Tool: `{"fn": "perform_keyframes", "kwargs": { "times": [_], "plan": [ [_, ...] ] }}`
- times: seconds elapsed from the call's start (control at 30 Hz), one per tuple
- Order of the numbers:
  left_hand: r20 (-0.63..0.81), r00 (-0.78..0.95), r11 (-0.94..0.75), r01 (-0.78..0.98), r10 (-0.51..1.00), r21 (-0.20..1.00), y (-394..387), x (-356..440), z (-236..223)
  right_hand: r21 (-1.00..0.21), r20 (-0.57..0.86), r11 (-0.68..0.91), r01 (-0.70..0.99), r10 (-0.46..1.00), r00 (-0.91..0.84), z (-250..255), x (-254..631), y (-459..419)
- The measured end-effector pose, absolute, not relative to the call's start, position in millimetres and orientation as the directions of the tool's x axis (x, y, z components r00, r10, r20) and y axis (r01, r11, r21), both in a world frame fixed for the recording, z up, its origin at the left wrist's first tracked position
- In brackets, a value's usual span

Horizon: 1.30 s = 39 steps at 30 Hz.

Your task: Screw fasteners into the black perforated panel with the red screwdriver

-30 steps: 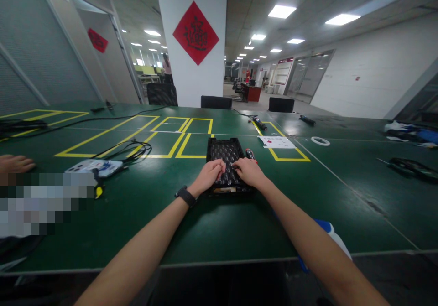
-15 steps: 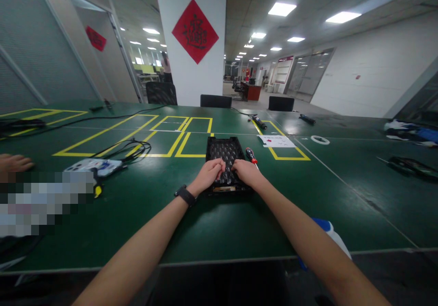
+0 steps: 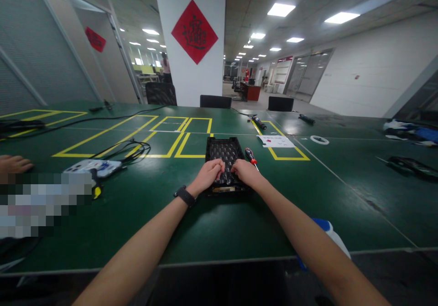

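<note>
Right, in the head view I see both hands over the black tray [image 3: 224, 148], which lies flat on the green table [image 3: 219, 224] in front of me, just past the yellow floor-style markings. My left hand [image 3: 208, 176] is curled, fingers bent in over the near part of the tray; my right hand [image 3: 247, 173] is curled the same way just beside it. What the fingertips pinch is too small for me to tell. A red-handled screwdriver [image 3: 251, 155] lies just right of the tray. Further right sits a white paper sheet [image 3: 275, 141]. Off left, a white device [image 3: 92, 166] with black cables [image 3: 132, 149], and another person's hand [image 3: 13, 163] at the edge.
</note>
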<state>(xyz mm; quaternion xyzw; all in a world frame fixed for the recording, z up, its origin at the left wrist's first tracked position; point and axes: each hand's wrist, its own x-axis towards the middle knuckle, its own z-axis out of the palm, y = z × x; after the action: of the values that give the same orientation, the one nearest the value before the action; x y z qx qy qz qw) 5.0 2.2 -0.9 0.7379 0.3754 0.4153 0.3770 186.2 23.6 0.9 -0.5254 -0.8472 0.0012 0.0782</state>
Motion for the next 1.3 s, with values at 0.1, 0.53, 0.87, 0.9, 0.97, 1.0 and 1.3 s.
{"fn": "perform_keyframes", "kwargs": {
  "times": [0.1, 0.53, 0.87, 0.9, 0.97, 1.0, 1.3],
  "plan": [
    [0.325, 0.369, -0.431, 0.251, 0.87, 0.867, 2, 5, 0, -0.088, 0.148, 0.437, 0.895, 0.894, -0.422, 1, 185, 21],
    [0.32, 0.385, -0.425, 0.228, 0.866, 0.876, 3, 6, 0, -0.672, 0.04, 0.436, 0.599, 0.828, -0.559, 12, 204, 27],
    [0.315, 0.373, -0.418, 0.24, 0.873, 0.876, 1, 6, 1, -0.733, -0.087, 0.406, 0.546, 0.74, -0.667, 12, 202, 20],
    [0.314, 0.372, -0.417, 0.241, 0.874, 0.876, 1, 6, 1, -0.734, -0.087, 0.397, 0.551, 0.75, -0.656, 11, 201, 20],
    [0.317, 0.372, -0.421, 0.243, 0.872, 0.874, 1, 6, 1, -0.733, -0.091, 0.386, 0.56, 0.76, -0.644, 10, 200, 19],
    [0.319, 0.373, -0.424, 0.243, 0.871, 0.873, 1, 6, 1, -0.73, -0.093, 0.386, 0.564, 0.761, -0.642, 10, 200, 19],
    [0.322, 0.368, -0.423, 0.238, 0.872, 0.874, 1, 7, 0, -0.692, -0.089, 0.382, 0.612, 0.797, -0.598, 10, 198, 19]
  ]
}}
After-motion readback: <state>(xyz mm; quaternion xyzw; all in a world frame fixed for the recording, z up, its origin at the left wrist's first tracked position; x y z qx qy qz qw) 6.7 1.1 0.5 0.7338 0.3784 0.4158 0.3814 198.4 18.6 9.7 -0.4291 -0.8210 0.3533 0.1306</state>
